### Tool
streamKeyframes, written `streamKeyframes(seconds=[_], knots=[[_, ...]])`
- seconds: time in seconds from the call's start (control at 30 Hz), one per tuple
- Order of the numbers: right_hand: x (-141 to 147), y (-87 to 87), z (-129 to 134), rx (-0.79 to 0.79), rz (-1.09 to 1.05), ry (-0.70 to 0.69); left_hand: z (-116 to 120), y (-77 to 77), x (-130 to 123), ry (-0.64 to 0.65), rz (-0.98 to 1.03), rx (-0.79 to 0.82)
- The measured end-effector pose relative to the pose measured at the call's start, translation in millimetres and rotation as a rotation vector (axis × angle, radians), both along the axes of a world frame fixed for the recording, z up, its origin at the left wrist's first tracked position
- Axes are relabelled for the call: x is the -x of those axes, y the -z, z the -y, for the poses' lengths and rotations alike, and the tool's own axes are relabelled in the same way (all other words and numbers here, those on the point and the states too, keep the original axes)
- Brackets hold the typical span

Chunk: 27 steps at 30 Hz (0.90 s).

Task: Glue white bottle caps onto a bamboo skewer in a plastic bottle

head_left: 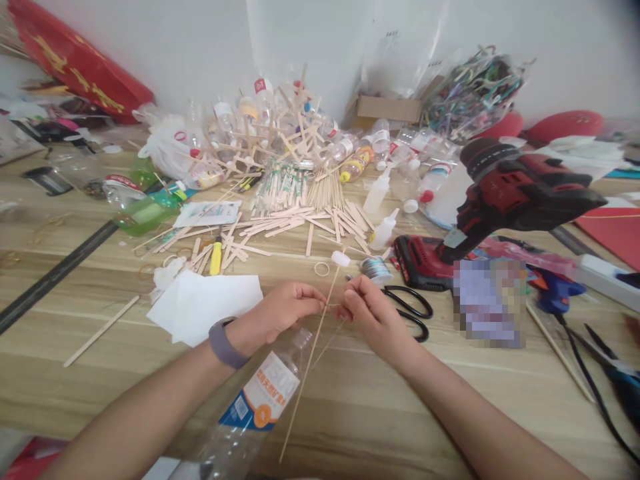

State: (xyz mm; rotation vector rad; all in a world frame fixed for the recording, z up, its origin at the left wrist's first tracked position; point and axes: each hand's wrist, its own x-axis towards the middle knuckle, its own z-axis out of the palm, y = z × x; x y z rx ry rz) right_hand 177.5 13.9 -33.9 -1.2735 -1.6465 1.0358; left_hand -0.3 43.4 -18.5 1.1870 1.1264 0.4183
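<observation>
A thin wooden skewer [307, 368] slants between my hands, with a white bottle cap [341, 258] near its far end. My left hand [287, 308], with a grey band on the wrist, pinches just left of the skewer. Across from it, my right hand [373, 312] has thumb and fingers pressed together. A fine pale thread [327, 345] stretches between both hands at the skewer, and part of it trails below; its ends are hidden in the fingers. Under my left hand lies a clear plastic bottle [265, 393] with a blue, white and orange label, its uncapped neck pointing away from me.
Black-handled scissors [417, 310] and a wire spool [376, 269] lie beyond my right hand. A red cordless drill [500, 193] stands at right. White paper [207, 307], a yellow screwdriver [216, 257], craft sticks [280, 223] and heaped bottles [263, 100] spread behind.
</observation>
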Motion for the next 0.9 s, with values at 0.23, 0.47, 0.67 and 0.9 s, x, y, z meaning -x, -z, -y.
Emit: streamKeyframes(seconds=[0.23,0.47,0.67,0.9], knots=[[-1,0.8,-1,0.002,-0.012,0.005,0,0.6,1,-0.001,0.021,0.025],[-2,7.6,-2,0.023,-0.069,-0.019,-1,1.2,2,-0.015,0.061,0.092],[-2,14.4,-4,0.054,-0.149,-0.044,-2,2.3,2,-0.018,0.12,0.129],[-3,13.6,-7,0.102,-0.258,-0.066,-2,6.8,7,-0.034,0.249,0.154]])
